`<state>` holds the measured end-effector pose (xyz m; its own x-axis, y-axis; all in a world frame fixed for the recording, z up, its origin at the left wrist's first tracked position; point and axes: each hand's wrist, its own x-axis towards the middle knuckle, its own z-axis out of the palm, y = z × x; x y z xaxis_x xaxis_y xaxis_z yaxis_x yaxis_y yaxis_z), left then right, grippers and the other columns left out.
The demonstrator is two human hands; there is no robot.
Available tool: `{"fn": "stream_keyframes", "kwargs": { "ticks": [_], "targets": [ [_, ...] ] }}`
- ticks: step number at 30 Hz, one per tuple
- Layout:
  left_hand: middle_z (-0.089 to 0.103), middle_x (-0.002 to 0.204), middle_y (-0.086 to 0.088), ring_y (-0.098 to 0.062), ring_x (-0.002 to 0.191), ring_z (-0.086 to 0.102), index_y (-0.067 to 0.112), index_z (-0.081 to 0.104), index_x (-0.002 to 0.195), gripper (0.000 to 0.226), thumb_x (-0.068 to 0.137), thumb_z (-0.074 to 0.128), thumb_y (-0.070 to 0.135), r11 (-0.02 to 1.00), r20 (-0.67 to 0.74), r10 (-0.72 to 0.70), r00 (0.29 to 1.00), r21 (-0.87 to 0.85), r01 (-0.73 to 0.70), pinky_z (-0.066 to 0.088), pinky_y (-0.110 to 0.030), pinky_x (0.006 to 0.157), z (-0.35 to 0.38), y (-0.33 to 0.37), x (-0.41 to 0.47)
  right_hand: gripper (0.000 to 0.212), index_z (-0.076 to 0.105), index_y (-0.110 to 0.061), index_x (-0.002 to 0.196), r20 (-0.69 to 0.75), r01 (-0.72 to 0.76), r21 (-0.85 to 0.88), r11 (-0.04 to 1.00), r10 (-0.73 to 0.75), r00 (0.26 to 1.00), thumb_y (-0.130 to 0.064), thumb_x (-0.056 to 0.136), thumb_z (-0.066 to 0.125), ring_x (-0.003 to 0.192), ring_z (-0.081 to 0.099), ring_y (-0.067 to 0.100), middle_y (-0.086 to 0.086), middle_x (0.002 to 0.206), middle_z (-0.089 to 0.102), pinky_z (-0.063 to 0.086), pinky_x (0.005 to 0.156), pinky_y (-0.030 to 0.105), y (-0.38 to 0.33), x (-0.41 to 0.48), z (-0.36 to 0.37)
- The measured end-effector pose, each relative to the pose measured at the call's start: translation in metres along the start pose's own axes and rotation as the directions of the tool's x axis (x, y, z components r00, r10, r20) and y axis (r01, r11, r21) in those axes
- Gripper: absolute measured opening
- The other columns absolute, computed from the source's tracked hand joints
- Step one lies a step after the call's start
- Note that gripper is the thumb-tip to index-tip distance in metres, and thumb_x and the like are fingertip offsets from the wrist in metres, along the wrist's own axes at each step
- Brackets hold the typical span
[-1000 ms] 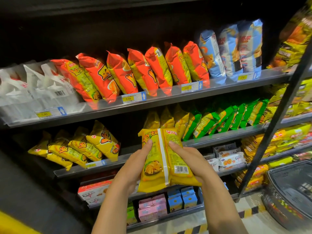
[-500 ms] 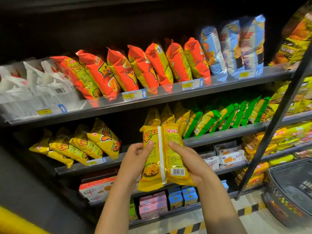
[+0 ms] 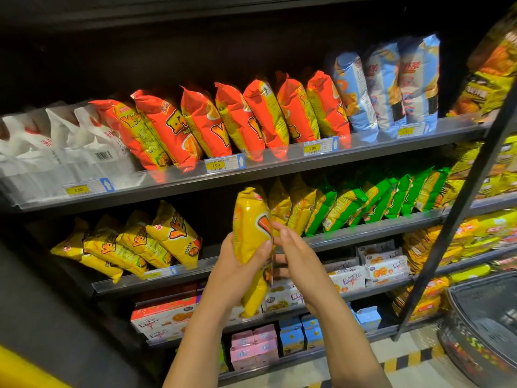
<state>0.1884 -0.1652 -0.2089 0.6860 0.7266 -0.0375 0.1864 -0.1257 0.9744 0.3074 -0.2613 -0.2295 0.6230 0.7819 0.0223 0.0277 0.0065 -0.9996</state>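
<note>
A yellow snack bag (image 3: 250, 225) stands upright and edge-on in front of the second shelf (image 3: 363, 233). My left hand (image 3: 237, 270) grips its lower half from the left, thumb across the front. My right hand (image 3: 296, 253) is at the bag's right edge, fingertips touching it near the middle; whether they pinch the edge is hidden by the bag. More yellow bags (image 3: 291, 205) of the same kind stand on the shelf just behind.
Top shelf holds white bags (image 3: 56, 147), orange bags (image 3: 237, 121) and blue bags (image 3: 391, 85). Green bags (image 3: 377, 200) sit right, yellow bags (image 3: 134, 242) left. Boxes (image 3: 375, 270) fill lower shelves. A black post (image 3: 458, 214) and a grey basket (image 3: 486, 320) stand at right.
The yellow bag has been raised and turned from back-facing to edge-on. My left hand now wraps it lower down; my right hand has slid to its right edge.
</note>
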Motion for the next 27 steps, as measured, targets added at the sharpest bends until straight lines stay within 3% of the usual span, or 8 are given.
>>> {"fn": "stream_keyframes", "kwargs": {
  "ticks": [3, 7, 9, 11, 16, 19, 22, 27],
  "targets": [
    [0.073, 0.12, 0.008, -0.013, 0.105, 0.075, 0.036, 0.05, 0.137, 0.083, 0.069, 0.087, 0.064, 0.98, -0.058, -0.115, 0.992, -0.171, 0.104, 0.063, -0.048, 0.092, -0.004, -0.002, 0.0, 0.037, 0.061, -0.055, 0.134, -0.01, 0.044, -0.009, 0.999, -0.044, 0.999, -0.065, 0.102, 0.046, 0.116, 0.069, 0.011, -0.017, 0.134, 0.067, 0.059, 0.1, 0.047, 0.0, 0.001, -0.003],
    [0.08, 0.113, -0.007, -0.029, 0.099, 0.079, 0.031, 0.061, 0.128, 0.045, 0.088, 0.081, 0.033, 0.91, -0.028, -0.168, 0.985, -0.388, 0.144, 0.064, -0.05, 0.082, -0.014, -0.004, 0.001, 0.023, 0.069, -0.044, 0.124, -0.1, 0.093, 0.047, 0.995, -0.088, 0.991, -0.038, 0.104, 0.061, 0.102, 0.071, 0.008, -0.011, 0.122, 0.073, 0.061, 0.085, 0.029, -0.002, 0.001, -0.011],
    [0.08, 0.114, -0.011, -0.032, 0.102, 0.078, 0.027, 0.063, 0.132, 0.048, 0.086, 0.078, 0.031, 0.865, 0.036, -0.162, 0.986, -0.477, 0.16, 0.062, -0.05, 0.085, -0.016, -0.004, -0.001, 0.027, 0.067, -0.038, 0.126, -0.115, 0.064, 0.084, 0.994, -0.055, 0.992, -0.039, 0.098, 0.068, 0.102, 0.071, 0.002, -0.011, 0.121, 0.072, 0.059, 0.079, 0.021, -0.003, -0.001, -0.014],
    [0.08, 0.114, -0.011, -0.031, 0.101, 0.079, 0.024, 0.065, 0.131, 0.049, 0.085, 0.075, 0.032, 0.835, 0.081, -0.155, 0.985, -0.522, 0.174, 0.062, -0.046, 0.082, -0.016, -0.002, -0.003, 0.049, 0.061, -0.035, 0.132, -0.064, 0.004, 0.139, 0.99, 0.005, 0.998, -0.05, 0.086, 0.07, 0.105, 0.071, -0.001, -0.01, 0.127, 0.069, 0.058, 0.08, 0.019, -0.003, -0.002, -0.013],
    [0.078, 0.119, -0.016, -0.034, 0.108, 0.077, 0.017, 0.066, 0.135, 0.053, 0.086, 0.07, 0.034, 0.816, 0.164, -0.161, 0.973, -0.532, 0.225, 0.062, -0.047, 0.089, -0.014, -0.002, -0.002, 0.053, 0.065, -0.026, 0.133, 0.143, -0.148, 0.322, 0.935, 0.107, 0.984, -0.053, 0.088, 0.063, 0.116, 0.073, 0.014, -0.004, 0.12, 0.078, 0.057, 0.101, 0.038, -0.003, -0.006, -0.012],
    [0.079, 0.115, -0.016, -0.032, 0.102, 0.078, 0.018, 0.069, 0.128, 0.045, 0.086, 0.067, 0.035, 0.82, 0.182, -0.169, 0.969, -0.52, 0.24, 0.066, -0.044, 0.081, -0.014, -0.006, 0.0, 0.045, 0.065, -0.021, 0.134, 0.173, -0.124, 0.341, 0.932, 0.068, 0.983, -0.042, 0.094, 0.062, 0.115, 0.074, 0.019, 0.002, 0.121, 0.078, 0.06, 0.095, 0.035, -0.004, -0.005, -0.013],
    [0.077, 0.121, -0.016, -0.032, 0.109, 0.076, 0.016, 0.066, 0.135, 0.05, 0.088, 0.066, 0.036, 0.832, 0.201, -0.155, 0.967, -0.502, 0.237, 0.065, -0.045, 0.086, -0.015, -0.01, 0.002, 0.043, 0.064, -0.018, 0.135, 0.128, -0.064, 0.29, 0.955, 0.027, 0.991, -0.036, 0.096, 0.064, 0.117, 0.073, 0.023, 0.004, 0.123, 0.077, 0.058, 0.1, 0.04, 0.0, -0.001, -0.014],
    [0.083, 0.099, 0.003, -0.006, 0.085, 0.079, 0.017, 0.066, 0.127, 0.041, 0.089, 0.062, 0.032, 0.878, 0.161, -0.064, 0.985, -0.46, 0.132, 0.06, -0.02, 0.063, -0.018, -0.012, 0.006, 0.045, 0.064, -0.022, 0.132, 0.041, 0.005, 0.19, 0.982, -0.013, 0.999, -0.041, 0.092, 0.069, 0.112, 0.075, 0.02, 0.0, 0.12, 0.078, 0.058, 0.101, 0.048, 0.005, 0.007, -0.014]
  ]
}}
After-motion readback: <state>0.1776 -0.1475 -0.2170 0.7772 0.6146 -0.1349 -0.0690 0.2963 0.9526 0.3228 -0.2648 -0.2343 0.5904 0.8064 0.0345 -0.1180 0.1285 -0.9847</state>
